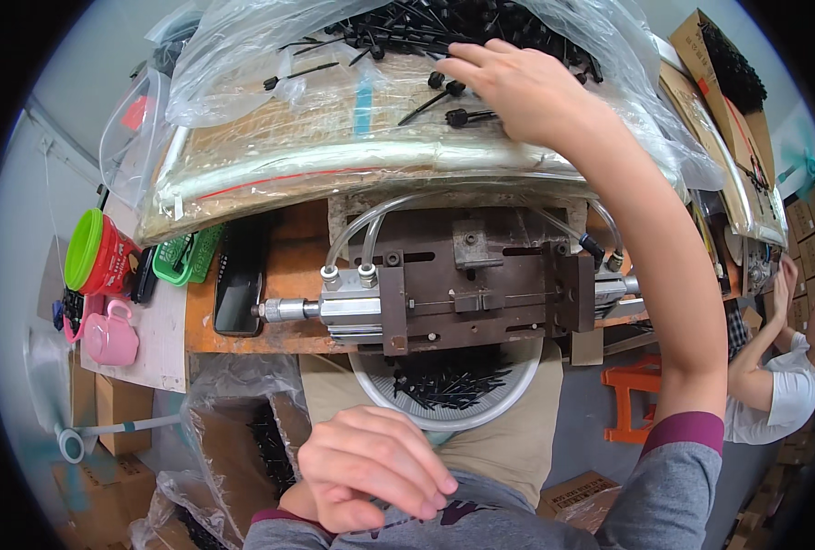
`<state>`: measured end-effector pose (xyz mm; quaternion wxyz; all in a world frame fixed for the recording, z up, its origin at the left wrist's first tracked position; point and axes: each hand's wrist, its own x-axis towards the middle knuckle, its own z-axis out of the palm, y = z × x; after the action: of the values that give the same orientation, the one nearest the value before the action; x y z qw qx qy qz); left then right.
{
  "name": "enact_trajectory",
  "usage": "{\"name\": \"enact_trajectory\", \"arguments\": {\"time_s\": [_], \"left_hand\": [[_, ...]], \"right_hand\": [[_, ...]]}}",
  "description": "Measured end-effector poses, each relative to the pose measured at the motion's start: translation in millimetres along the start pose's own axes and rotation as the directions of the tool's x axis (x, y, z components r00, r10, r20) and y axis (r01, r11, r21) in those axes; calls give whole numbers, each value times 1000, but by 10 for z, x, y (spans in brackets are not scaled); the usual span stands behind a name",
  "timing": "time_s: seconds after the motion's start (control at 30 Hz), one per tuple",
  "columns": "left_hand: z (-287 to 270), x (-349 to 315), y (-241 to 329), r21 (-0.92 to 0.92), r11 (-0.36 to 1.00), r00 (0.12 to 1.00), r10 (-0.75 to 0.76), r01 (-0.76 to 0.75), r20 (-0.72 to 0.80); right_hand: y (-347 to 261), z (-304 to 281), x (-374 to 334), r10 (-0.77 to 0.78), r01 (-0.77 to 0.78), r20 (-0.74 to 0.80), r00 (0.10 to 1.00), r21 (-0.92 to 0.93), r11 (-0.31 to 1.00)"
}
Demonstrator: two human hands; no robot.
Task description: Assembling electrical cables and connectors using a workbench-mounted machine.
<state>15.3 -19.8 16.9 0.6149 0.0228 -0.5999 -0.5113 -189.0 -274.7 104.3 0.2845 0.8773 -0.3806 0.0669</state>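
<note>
My right hand (526,92) stretches out over the far plastic-covered surface, fingers apart, at the near edge of a heap of black parts (481,23). Each is a thin stem with a wider ribbed head; a few loose ones (462,116) lie by the fingers and wrist. My left hand (371,467) hangs low in front of my body, fingers loosely bent, thumb apart, nothing visible in it. Between the hands stands a brown metal fixture (435,316) with silver air cylinders (350,307) and clear hoses. Under it, a pale basket (444,423) in my lap holds more black parts.
A phone (240,284), a green basket (187,257), a red and green tub (100,252) and a pink cup (111,335) stand left. Cartons (123,412) lie below. At right are an orange stool (632,399), an open box (719,82) and another person (778,376).
</note>
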Motion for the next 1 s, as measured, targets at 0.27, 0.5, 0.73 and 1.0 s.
{"name": "enact_trajectory", "arguments": {"time_s": [0.27, 0.5, 0.73, 1.0], "left_hand": [[25, -32, -19, 293, 956, 997, -45, 23, 66], [-4, 275, 3, 708, 705, 997, -24, -39, 79], [-296, 877, -175, 894, 441, 974, 151, 84, -166], [-297, 1370, -508, 386, 905, 944, -43, 176, -328]], "right_hand": [[-151, -11, 466, -198, 196, 188, 962, 27, 980], [-12, -50, 79, -70, 46, 78, 995, 274, 961], [253, -279, -277, 207, -191, 42, 977, 599, 778], [-256, -577, -761, 234, 99, -288, 929, 800, 591]]}}
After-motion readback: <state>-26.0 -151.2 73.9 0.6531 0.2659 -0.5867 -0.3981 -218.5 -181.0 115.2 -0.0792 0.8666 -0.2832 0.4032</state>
